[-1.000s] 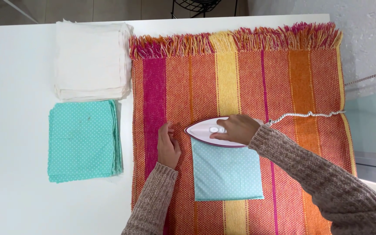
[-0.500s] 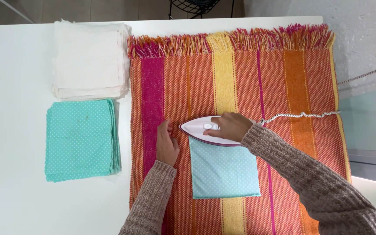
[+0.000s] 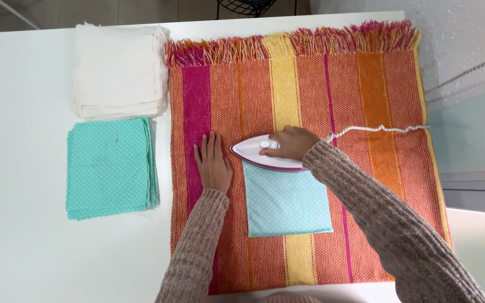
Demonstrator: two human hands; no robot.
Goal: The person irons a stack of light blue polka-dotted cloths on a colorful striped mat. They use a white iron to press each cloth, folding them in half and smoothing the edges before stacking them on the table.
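My right hand (image 3: 290,143) grips a white and purple iron (image 3: 256,152) whose tip points left; it rests on the far edge of a light blue dotted cloth square (image 3: 286,202). The square lies flat on a striped orange, pink and yellow fringed blanket (image 3: 366,84). My left hand (image 3: 213,163) lies flat on the blanket, fingers together, just left of the iron's tip and the cloth's far left corner. A white braided cord (image 3: 377,129) runs from the iron to the right.
On the white table (image 3: 23,252), left of the blanket, sits a stack of teal dotted cloths (image 3: 109,167) with a stack of white cloths (image 3: 119,70) behind it. A pale wall and ledge border the right side.
The iron and my right hand have slid a little left along the cloth's far edge. My left hand has stayed flat beside it.
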